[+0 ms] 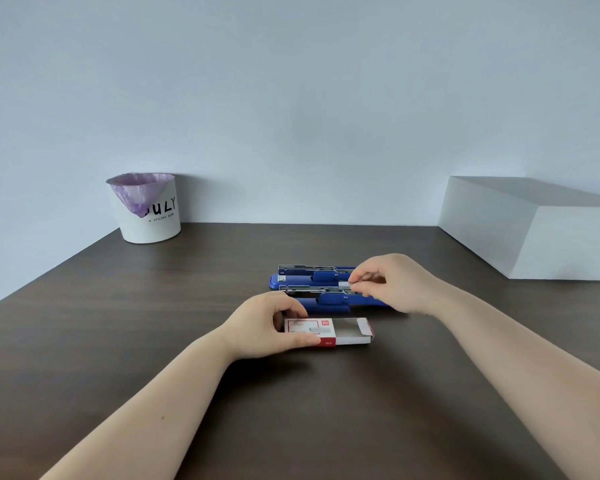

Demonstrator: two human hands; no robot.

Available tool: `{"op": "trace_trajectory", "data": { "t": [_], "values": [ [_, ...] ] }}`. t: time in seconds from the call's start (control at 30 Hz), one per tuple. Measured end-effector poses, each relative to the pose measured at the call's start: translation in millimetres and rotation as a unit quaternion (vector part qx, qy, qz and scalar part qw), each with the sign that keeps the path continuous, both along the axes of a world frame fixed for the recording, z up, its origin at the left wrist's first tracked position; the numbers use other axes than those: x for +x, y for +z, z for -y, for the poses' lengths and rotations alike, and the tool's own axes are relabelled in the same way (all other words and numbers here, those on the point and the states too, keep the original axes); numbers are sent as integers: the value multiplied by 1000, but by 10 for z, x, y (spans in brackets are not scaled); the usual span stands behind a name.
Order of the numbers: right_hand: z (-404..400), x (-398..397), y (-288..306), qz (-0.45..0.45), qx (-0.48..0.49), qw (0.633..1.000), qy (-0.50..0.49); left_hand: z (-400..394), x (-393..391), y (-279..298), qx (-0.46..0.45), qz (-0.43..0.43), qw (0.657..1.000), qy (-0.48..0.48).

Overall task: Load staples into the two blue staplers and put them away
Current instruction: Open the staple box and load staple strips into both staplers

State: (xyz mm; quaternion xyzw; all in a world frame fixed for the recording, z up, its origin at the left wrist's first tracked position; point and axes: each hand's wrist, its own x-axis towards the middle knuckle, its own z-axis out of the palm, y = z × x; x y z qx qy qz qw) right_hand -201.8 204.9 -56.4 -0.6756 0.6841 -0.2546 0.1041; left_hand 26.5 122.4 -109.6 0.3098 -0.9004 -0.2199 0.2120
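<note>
right hand (pixel 394 284) pinches a thin silvery staple strip (pixel 344 284) over two opened blue metal-railed staplers (pixel 321 289) mid dark wooden surface (pixel 153 323) | left hand (pixel 271 325) grips the red-white cardboard staple box (pixel 329 331), tray slid out | strip looks light, brittle: hold by its sides, keep level

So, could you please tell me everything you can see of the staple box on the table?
The staple box is a small cardboard box with a white top panel framed in red, a red logo patch and a red side. It lies flat on the dark table, just in front of the two blue staplers. Its inner tray is slid out to the right, and the exposed part looks empty. The left hand holds its left end, thumb on the near edge and fingers on the far edge. The right hand does not touch it.
</note>
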Motion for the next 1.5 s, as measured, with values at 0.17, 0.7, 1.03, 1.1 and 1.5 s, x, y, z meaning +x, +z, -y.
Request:
{"op": "trace_trajectory", "data": {
  "t": [0.17,0.7,1.03,1.1,1.5],
  "values": [
    [109,74,-66,-61,-14,998,4,43,43,26,18,-120,990,72],
    [364,252,-75,-172,-1,984,39,262,-7,-42,-49,-34,989,137],
    [360,314,-103,-204,-3,978,45,279,-5,-47,-35,-32,988,144],
    [367,347,-104,-191,-4,980,50,273,-3,-43,-34,-30,989,142],
    [348,223,-151,-193,-33,981,18,299,14,-59,-28,-27,990,135]
  ]
}}
